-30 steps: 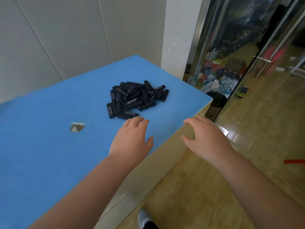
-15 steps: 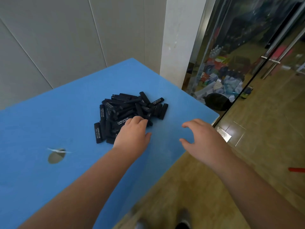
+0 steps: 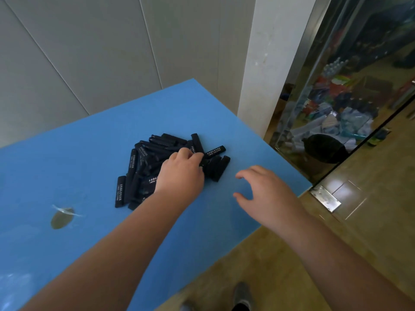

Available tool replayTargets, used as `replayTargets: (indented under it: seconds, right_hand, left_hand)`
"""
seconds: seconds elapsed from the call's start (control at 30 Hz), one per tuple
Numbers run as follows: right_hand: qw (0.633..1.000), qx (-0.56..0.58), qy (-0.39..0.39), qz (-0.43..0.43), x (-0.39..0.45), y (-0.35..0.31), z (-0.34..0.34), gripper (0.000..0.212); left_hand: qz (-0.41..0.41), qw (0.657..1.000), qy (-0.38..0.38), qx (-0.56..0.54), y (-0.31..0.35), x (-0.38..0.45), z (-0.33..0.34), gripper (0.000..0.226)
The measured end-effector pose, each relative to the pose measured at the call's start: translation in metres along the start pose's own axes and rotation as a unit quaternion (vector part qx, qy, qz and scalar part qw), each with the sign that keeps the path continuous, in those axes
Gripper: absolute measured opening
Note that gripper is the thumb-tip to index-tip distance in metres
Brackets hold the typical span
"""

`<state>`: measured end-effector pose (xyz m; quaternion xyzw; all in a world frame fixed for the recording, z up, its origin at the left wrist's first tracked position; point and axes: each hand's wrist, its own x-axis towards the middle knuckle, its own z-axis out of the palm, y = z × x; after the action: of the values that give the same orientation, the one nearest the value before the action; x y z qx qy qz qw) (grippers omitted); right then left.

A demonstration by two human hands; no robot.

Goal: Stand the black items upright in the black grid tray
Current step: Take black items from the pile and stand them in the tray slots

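Left hand (image 3: 180, 173) fingers curled on pile of black rectangular sticks (image 3: 143, 167) on blue foam bench (image 3: 67, 158); right hand (image 3: 267, 194) spread, holding nothing.

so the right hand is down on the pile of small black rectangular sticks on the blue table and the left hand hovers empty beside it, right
Not quite: the hands are swapped. In the head view the left hand is on the pile of small black rectangular sticks on the blue table, while the right hand hovers empty beside it.

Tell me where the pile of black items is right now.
In the head view the pile of black items lies on the blue table, toward its far right corner, under the fingers of the left hand; the right hand hovers just right of it.
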<state>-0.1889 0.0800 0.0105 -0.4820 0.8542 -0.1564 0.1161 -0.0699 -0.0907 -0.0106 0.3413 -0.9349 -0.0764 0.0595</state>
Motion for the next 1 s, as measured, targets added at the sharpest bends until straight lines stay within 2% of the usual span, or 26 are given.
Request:
replayTargets:
  seconds: [0.13, 0.37, 0.5, 0.67, 0.8, 0.9, 1.0]
  right_hand:
    - [1.000, 0.001, -0.012, -0.021, 0.016, 0.011, -0.002, 0.041]
    - [0.998, 0.017, -0.032, -0.057, 0.036, 0.024, -0.001, 0.040]
    - [0.996, 0.026, -0.041, -0.074, 0.046, 0.026, 0.003, 0.040]
    - [0.994, 0.023, -0.050, -0.090, 0.058, 0.027, 0.014, 0.041]
    - [0.989, -0.002, -0.037, -0.140, 0.073, 0.025, 0.024, 0.039]
    - [0.983, -0.036, -0.036, -0.174, 0.086, 0.027, 0.029, 0.033]
    - [0.979, -0.058, -0.041, -0.189, 0.093, 0.029, 0.029, 0.025]
  left_hand:
    - [-0.013, 0.999, -0.031, 0.028, 0.010, 0.008, 0.006, 0.033]
    - [-0.045, 0.998, -0.044, 0.029, 0.011, 0.014, 0.001, 0.014]
    - [-0.086, 0.996, -0.023, 0.028, 0.009, 0.016, -0.009, 0.005]
    - [-0.125, 0.992, -0.008, 0.010, -0.005, 0.016, -0.017, 0.005]
    - [-0.156, 0.985, 0.025, -0.067, -0.016, 0.006, -0.021, 0.007]
    - [-0.230, 0.953, 0.036, -0.196, -0.017, -0.008, -0.031, 0.016]
    - [-0.302, 0.886, 0.052, -0.347, -0.017, -0.019, -0.038, 0.011]
